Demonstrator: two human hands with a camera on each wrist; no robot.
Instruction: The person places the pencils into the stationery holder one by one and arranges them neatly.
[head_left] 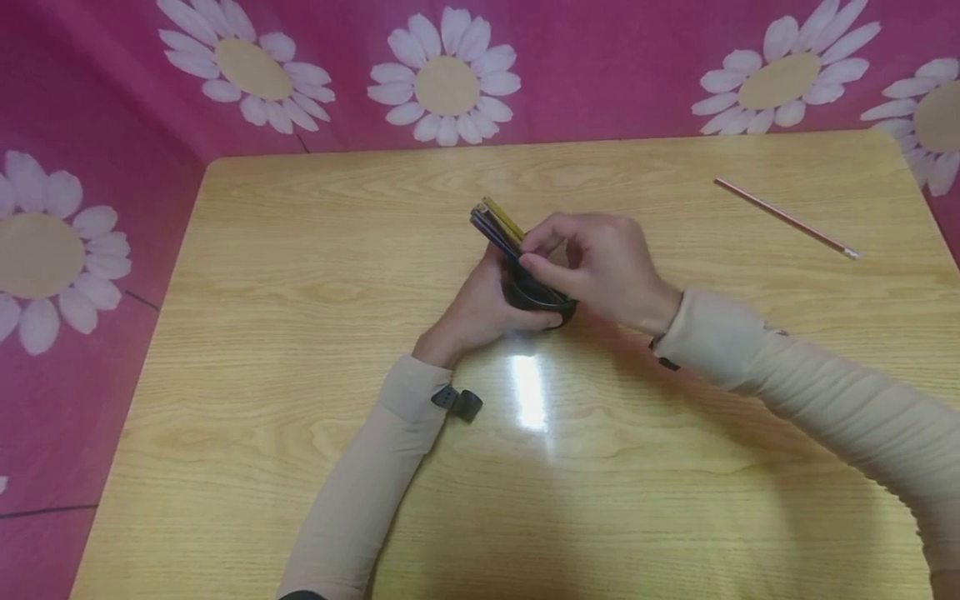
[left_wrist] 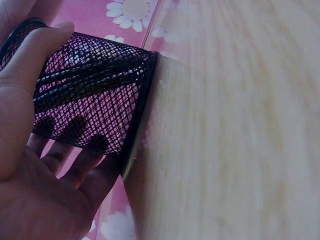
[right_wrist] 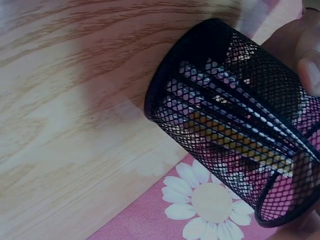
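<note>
A black wire-mesh pen cup [left_wrist: 90,100] stands with its base on the table. My left hand [head_left: 480,304] grips it round the side, thumb near the rim and fingers behind the mesh. Several pencils [head_left: 495,223], one of them yellow [right_wrist: 235,145], lean inside and stick out past the rim on the far left side. Over the cup's mouth is my right hand [head_left: 600,262], its thumb and forefinger pinching at the pencils where they leave the rim. Which pencils lie between those fingertips is partly hidden. In the right wrist view only a bit of the fingers shows beside the rim.
A red-striped pencil [head_left: 786,217] lies alone on the wooden table [head_left: 300,250], toward the back right. Behind and to the left stands a pink flowered covering [head_left: 600,67]. Both sleeves carry small dark straps at the wrists.
</note>
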